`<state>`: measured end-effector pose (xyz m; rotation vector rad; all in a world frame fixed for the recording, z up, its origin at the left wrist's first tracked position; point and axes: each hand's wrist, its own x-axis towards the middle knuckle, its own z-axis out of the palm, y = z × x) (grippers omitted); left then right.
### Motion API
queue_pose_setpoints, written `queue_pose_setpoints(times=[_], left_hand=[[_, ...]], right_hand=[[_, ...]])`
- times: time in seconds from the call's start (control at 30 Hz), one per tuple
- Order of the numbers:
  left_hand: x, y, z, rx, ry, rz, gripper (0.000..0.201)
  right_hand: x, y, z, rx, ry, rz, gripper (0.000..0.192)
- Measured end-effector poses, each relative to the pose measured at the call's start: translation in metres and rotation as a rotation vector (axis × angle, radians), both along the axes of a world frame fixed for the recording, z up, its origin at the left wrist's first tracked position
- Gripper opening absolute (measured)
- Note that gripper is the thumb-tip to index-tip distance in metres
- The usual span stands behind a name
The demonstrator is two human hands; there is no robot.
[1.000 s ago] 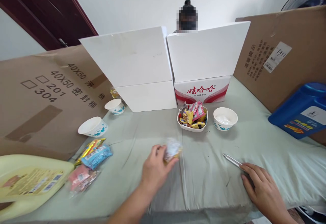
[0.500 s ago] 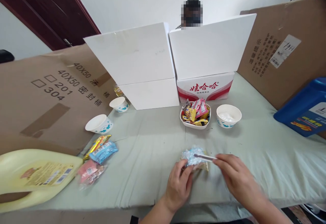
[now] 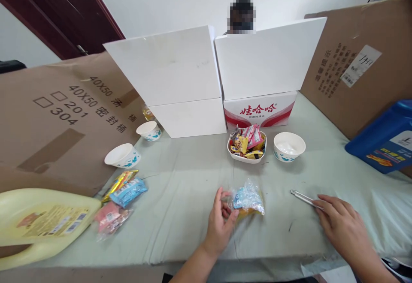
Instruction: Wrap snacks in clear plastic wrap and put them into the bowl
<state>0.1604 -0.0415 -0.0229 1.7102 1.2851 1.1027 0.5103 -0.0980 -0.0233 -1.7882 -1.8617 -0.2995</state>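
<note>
A clear-wrapped packet (image 3: 247,200) is lying on the tabletop (image 3: 189,180) just to the right of the left hand's (image 3: 219,221) fingers, its near left corner touching the thumb. Those fingers are curling at the packet's left edge, the thumb spreading away from the index; from what I'm seeing, I cannot tell whether they are pinching the film or merely resting against it. Most of the packet, with blue on top and yellow below, is showing beyond the fingertips. Well off to its right, the right hand's (image 3: 343,227) fingers are closing palm-down over the near end of a slim silver tool (image 3: 301,196), its free tip pointing toward the packet but staying clear of it. Beyond the left fingers, a dish (image 3: 246,160) is holding wrapped sweets (image 3: 247,140), and a paper bowl (image 3: 286,157) is standing to its right, beyond the right fingers.
</note>
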Motion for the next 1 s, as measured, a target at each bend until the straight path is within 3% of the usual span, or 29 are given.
queue_pose_setpoints(times=[0.1, 0.2, 0.23, 0.3, 0.37, 0.5, 0.57, 0.63, 0.7, 0.77, 0.83, 0.87, 1.0], left_hand=[[0.002, 0.0, 0.005, 0.046, 0.044, -0.074, 0.032], [0.004, 0.0, 0.016, 0.052, 0.036, -0.126, 0.017], [0.003, 0.001, 0.02, 0.039, 0.018, -0.14, 0.015], [-0.001, 0.006, 0.026, 0.022, -0.025, -0.156, 0.016], [-0.01, 0.014, 0.029, 0.02, -0.058, -0.114, 0.018], [-0.036, 0.028, 0.024, 0.004, 0.058, 0.138, 0.014], [-0.043, 0.03, 0.023, 0.105, 0.197, 0.251, 0.012], [-0.041, 0.029, 0.028, 0.314, 0.294, 0.279, 0.013], [-0.029, 0.025, 0.038, 0.512, 0.338, 0.145, 0.016], [-0.012, 0.022, 0.048, 0.591, 0.402, -0.101, 0.023], [0.005, 0.021, 0.055, 0.554, 0.521, -0.273, 0.029], [0.012, 0.022, 0.057, 0.516, 0.587, -0.299, 0.031], [0.015, 0.02, 0.052, 0.462, 0.705, -0.255, 0.016]], right_hand=[[-0.048, 0.004, 0.019, 0.027, 0.146, 0.12, 0.033], [-0.104, 0.017, 0.039, -0.071, 0.206, 0.346, 0.06], [-0.118, 0.023, 0.043, -0.11, 0.219, 0.409, 0.061], [-0.133, 0.034, 0.044, -0.16, 0.285, 0.486, 0.042], [-0.129, 0.042, 0.037, -0.151, 0.4, 0.448, 0.024], [-0.095, 0.041, 0.013, -0.102, 0.56, 0.122, 0.022], [-0.08, 0.032, 0.007, -0.096, 0.564, -0.019, 0.023], [-0.076, 0.022, 0.011, -0.008, 0.521, -0.098, 0.026], [-0.082, 0.015, 0.023, 0.163, 0.455, -0.072, 0.026], [-0.094, 0.016, 0.038, 0.246, 0.39, 0.107, 0.025], [-0.106, 0.023, 0.048, 0.145, 0.328, 0.321, 0.027], [-0.111, 0.027, 0.05, 0.051, 0.295, 0.389, 0.028], [-0.114, 0.035, 0.041, -0.231, 0.186, 0.386, 0.034]])
